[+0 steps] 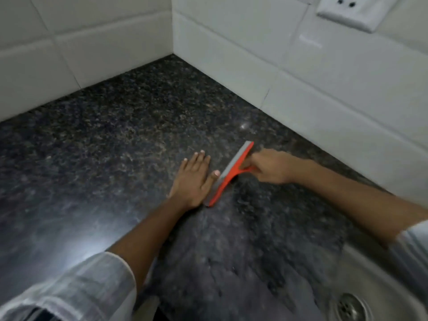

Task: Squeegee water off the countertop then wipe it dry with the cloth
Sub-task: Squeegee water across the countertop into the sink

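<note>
An orange squeegee [228, 176] with a grey rubber blade rests blade-down on the dark speckled granite countertop [111, 135]. My right hand [269, 166] is closed around its handle, to the right of the blade. Flat on the stone, palm down with fingers spread, lies my left hand [193, 181]; its thumb almost touches the blade's left side. A wet, beaded patch of water [243, 251] covers the counter between the squeegee and the sink. No cloth is in view.
White tiled walls [266, 72] meet in a corner at the back. A white wall socket [356, 12] sits top right. A steel sink [379, 281] with its drain [349, 308] is at the bottom right.
</note>
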